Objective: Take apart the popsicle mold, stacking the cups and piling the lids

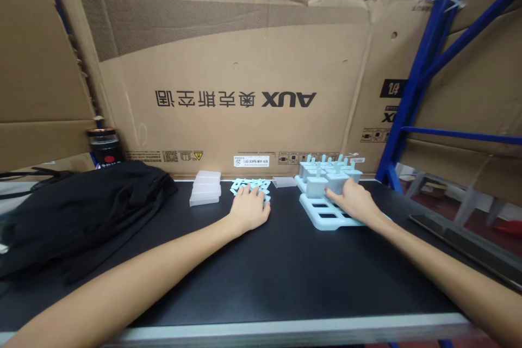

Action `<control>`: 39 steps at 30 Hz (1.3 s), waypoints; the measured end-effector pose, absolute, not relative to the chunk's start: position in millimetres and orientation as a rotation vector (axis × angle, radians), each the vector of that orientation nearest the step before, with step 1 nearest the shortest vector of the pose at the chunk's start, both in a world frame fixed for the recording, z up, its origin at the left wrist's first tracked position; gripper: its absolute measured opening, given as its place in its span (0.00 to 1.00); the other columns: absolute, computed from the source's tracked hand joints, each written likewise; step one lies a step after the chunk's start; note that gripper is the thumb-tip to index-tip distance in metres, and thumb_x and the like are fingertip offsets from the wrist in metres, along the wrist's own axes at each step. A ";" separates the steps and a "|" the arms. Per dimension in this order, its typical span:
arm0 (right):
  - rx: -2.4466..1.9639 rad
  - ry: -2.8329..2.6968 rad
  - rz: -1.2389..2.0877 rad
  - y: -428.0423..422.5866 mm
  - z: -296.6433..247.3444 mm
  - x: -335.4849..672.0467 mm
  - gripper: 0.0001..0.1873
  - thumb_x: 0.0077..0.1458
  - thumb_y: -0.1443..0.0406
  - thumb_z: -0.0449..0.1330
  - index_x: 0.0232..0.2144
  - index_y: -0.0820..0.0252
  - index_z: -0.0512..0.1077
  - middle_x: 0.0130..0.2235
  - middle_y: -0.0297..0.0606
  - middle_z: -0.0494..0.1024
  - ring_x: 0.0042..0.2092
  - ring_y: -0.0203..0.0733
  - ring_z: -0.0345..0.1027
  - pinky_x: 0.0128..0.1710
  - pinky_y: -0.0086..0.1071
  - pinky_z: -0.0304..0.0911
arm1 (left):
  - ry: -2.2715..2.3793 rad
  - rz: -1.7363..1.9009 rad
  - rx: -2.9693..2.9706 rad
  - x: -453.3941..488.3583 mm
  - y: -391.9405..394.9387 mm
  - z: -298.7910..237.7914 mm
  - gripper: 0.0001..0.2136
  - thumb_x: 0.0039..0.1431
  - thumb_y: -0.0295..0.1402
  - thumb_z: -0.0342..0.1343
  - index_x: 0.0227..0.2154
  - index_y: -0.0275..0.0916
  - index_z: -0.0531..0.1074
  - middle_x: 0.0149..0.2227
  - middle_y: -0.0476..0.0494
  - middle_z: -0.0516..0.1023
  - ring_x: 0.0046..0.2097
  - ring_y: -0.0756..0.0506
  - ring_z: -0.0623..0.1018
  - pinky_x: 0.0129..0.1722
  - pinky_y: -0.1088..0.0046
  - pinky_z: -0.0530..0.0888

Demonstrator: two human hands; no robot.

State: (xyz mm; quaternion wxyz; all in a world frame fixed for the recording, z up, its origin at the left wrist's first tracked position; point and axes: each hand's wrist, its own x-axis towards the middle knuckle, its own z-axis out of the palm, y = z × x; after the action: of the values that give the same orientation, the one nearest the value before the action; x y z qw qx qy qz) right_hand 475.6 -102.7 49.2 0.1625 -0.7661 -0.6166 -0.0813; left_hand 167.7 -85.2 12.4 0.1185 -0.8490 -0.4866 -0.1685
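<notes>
My left hand (248, 211) lies palm down over a pile of light blue popsicle sticks (240, 184), its fingers stretched onto them. To its left are several translucent popsicle mold cups (206, 189), lying overlapped, and one more cup (284, 182) lies beyond the pile to the right. On the right stands a light blue mold rack (322, 223) with empty slots at its front. Several molds with blue stick lids stand upright in its rear slots. My right hand (358, 201) has its thumb and fingers around a popsicle mold (336, 182) at the rack; its fingertips are partly hidden.
A black cloth bag (89, 212) lies on the left of the black table (277, 277), with a dark jar (105, 147) behind it. A large cardboard panel (228, 65) stands along the back. Blue metal shelf posts (420, 76) rise at the right.
</notes>
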 end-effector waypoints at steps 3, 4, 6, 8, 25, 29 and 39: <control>-2.180 -1.672 -0.211 -104.4 55.4 479.0 0.35 0.55 0.44 0.49 0.46 0.72 0.67 0.40 0.61 0.77 0.45 0.62 0.74 0.38 0.42 0.65 | -1.369 -0.504 -2.504 153.3 -100.2 14.0 0.19 0.66 0.42 0.43 0.51 0.38 0.71 0.61 0.37 0.68 0.65 0.31 0.61 0.63 0.51 0.60; -2.166 -1.641 -0.203 -105.2 59.7 480.7 0.34 0.55 0.44 0.50 0.44 0.70 0.68 0.39 0.60 0.77 0.44 0.62 0.74 0.38 0.41 0.65 | -1.335 -0.510 -2.520 147.6 -106.0 14.8 0.19 0.66 0.42 0.43 0.52 0.39 0.71 0.62 0.38 0.67 0.66 0.32 0.60 0.64 0.51 0.59; -2.105 -1.595 -0.213 -107.2 72.0 482.8 0.28 0.53 0.45 0.52 0.41 0.64 0.69 0.38 0.56 0.78 0.43 0.61 0.74 0.38 0.41 0.65 | -1.261 -0.516 -2.563 136.5 -116.7 16.6 0.19 0.67 0.42 0.43 0.53 0.41 0.70 0.63 0.40 0.66 0.67 0.33 0.58 0.64 0.52 0.58; -2.021 -1.595 -0.260 -109.0 88.4 479.3 0.24 0.50 0.48 0.55 0.40 0.61 0.68 0.38 0.52 0.78 0.43 0.60 0.73 0.38 0.41 0.65 | -1.220 -0.513 -2.599 127.9 -124.1 18.0 0.18 0.67 0.41 0.43 0.52 0.41 0.70 0.62 0.42 0.67 0.68 0.34 0.58 0.65 0.53 0.58; -1.745 -2.591 -0.646 -47.5 141.5 313.0 0.36 0.56 0.41 0.46 0.50 0.63 0.69 0.45 0.57 0.78 0.46 0.63 0.72 0.42 0.49 0.63 | -1.360 -0.493 -2.662 123.7 -120.7 18.3 0.18 0.66 0.42 0.44 0.51 0.39 0.71 0.56 0.40 0.74 0.63 0.35 0.66 0.63 0.55 0.62; -1.747 -2.612 -0.641 -39.0 138.6 307.4 0.38 0.54 0.38 0.47 0.50 0.61 0.69 0.45 0.56 0.77 0.47 0.61 0.72 0.42 0.47 0.64 | -1.362 -0.516 -2.656 123.9 -119.3 16.5 0.17 0.66 0.42 0.44 0.50 0.39 0.71 0.54 0.40 0.74 0.61 0.36 0.68 0.62 0.56 0.63; -1.638 -2.973 -0.325 -27.0 124.7 341.4 0.28 0.48 0.54 0.62 0.49 0.63 0.70 0.53 0.52 0.72 0.54 0.57 0.65 0.50 0.42 0.62 | -1.146 -0.519 -2.680 132.0 -109.6 19.3 0.22 0.68 0.46 0.41 0.56 0.42 0.68 0.63 0.42 0.65 0.66 0.37 0.61 0.64 0.56 0.60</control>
State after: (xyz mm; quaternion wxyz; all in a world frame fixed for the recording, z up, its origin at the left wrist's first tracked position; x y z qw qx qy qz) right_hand 341.4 -27.0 124.7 -0.1335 -0.4760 -0.8641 -0.0944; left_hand 132.0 -109.6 19.3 0.0902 -0.9016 -0.3855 -0.1745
